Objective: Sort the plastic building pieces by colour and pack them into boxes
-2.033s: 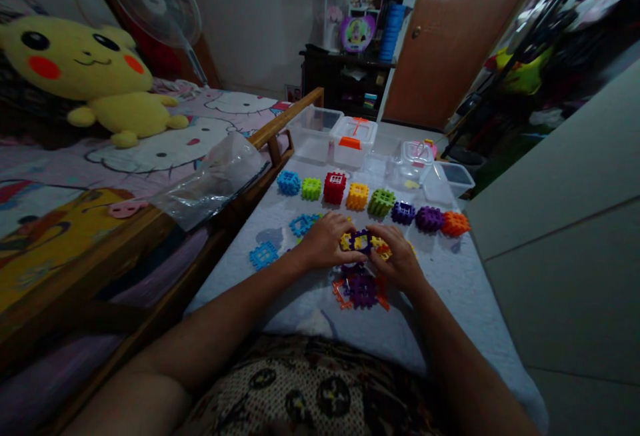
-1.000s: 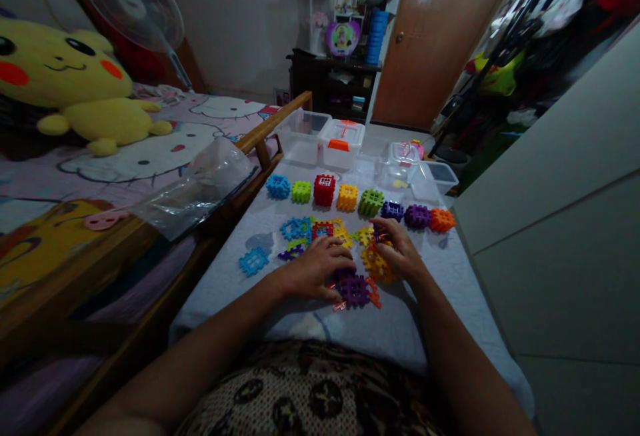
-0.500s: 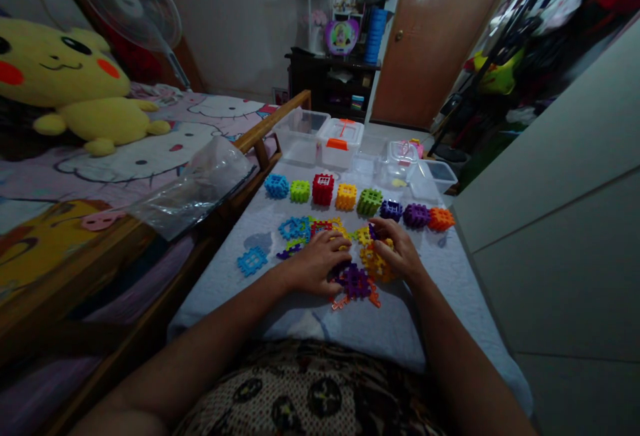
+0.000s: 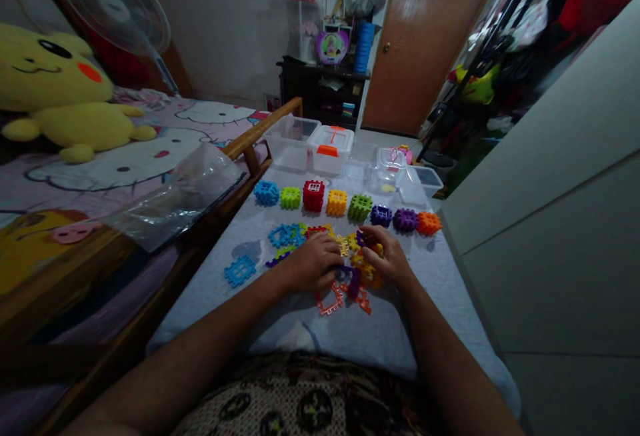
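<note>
My left hand is closed over the pile, its fingertips on the edge of a purple notched plastic tile that stands tilted. My right hand has thumb and fingers curled around a small purple piece, mostly hidden. Under and beside the right hand lie orange-yellow tiles. Coral-orange tiles lie flat just in front of the left hand. Behind it are blue tiles and partly covered red and yellow ones. A single blue tile lies apart at the left.
A row of assembled cubes, including a red cube and an orange cube, crosses the table beyond my hands. Clear plastic boxes stand behind it. A wooden bed rail borders the left, a pale cabinet the right.
The purple tile by my left hand has gone from lying flat to tilted up, uncovering more of the coral-orange tile. My right hand stays around its purple piece. The view has shifted slightly.
</note>
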A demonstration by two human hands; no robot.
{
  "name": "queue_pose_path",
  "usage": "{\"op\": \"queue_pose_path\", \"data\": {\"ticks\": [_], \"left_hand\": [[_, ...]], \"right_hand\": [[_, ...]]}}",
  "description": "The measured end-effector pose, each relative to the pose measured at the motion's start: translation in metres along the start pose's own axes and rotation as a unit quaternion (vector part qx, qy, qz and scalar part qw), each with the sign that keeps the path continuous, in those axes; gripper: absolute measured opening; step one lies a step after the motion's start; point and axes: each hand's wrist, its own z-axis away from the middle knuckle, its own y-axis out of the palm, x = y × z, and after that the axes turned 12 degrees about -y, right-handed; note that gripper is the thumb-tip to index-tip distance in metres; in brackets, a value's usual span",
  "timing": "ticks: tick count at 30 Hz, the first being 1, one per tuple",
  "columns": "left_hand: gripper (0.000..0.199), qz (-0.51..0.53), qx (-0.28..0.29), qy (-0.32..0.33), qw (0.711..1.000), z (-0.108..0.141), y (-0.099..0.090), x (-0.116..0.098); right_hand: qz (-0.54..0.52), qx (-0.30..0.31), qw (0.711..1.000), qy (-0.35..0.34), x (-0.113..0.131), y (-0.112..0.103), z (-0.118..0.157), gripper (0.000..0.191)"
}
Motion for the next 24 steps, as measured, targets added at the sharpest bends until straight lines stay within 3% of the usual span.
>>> {"op": "queue_pose_path", "data": {"ticks": [5,14,20,24], "left_hand": [[0.013,0.051,-0.034,-0.035,0.997,-0.007,0.000,-0.001],[0.029,0.118,-0.053,-0.218,0.967,-0.027,-0.002,-0.001],[0.032,0.075,-0.098,-0.200,0.972,-0.028,0.010,0.010],[0.031,0.088,-0.142,-0.216,0.962,-0.017,0.006,0.020]], "right_hand": [[0.008,-0.001,1.000,-0.007,0.000,0.000,-0.001,0.038],[0.045,-0.047,0.997,-0.033,0.008,0.001,-0.002,0.043],[0.082,-0.014,0.996,-0.043,0.009,0.013,-0.003,0.048],[0.105,0.023,0.994,-0.033,0.008,0.021,-0.002,0.048]]}}
